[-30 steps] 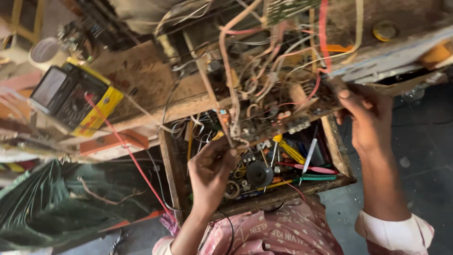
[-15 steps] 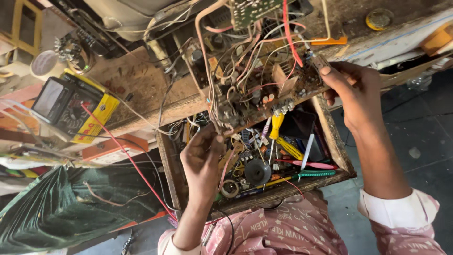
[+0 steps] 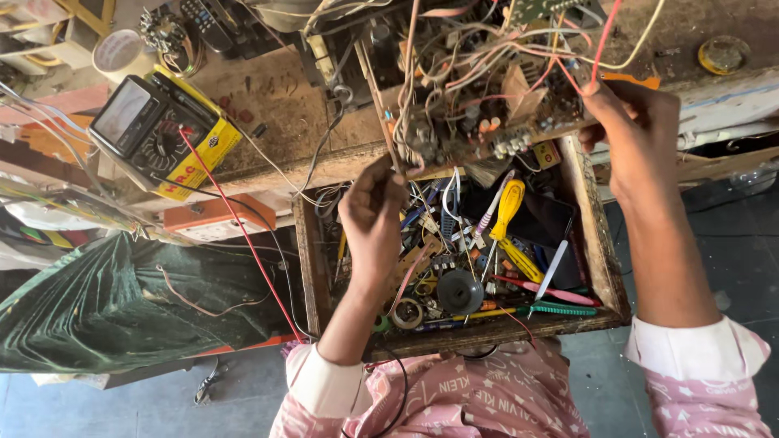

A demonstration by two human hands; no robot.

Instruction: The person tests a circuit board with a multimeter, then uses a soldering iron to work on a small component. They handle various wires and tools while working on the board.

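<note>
Keep your left hand point(image 3: 372, 221) and right hand point(image 3: 631, 130) clenched on the wire-tangled brown circuit board point(image 3: 479, 105), level above the wooden tool drawer point(image 3: 596, 251).

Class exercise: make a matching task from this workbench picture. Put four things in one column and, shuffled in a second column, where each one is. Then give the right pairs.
1. circuit board
2. analogue meter
3. yellow-handled screwdriver
4. tape roll

a. lying in the open wooden drawer
b. held between left hand and right hand
c. at the bench's upper left corner
d. on the bench, left of the board, a red lead crossing it

Pairs: 1-b, 2-d, 3-a, 4-c
</note>
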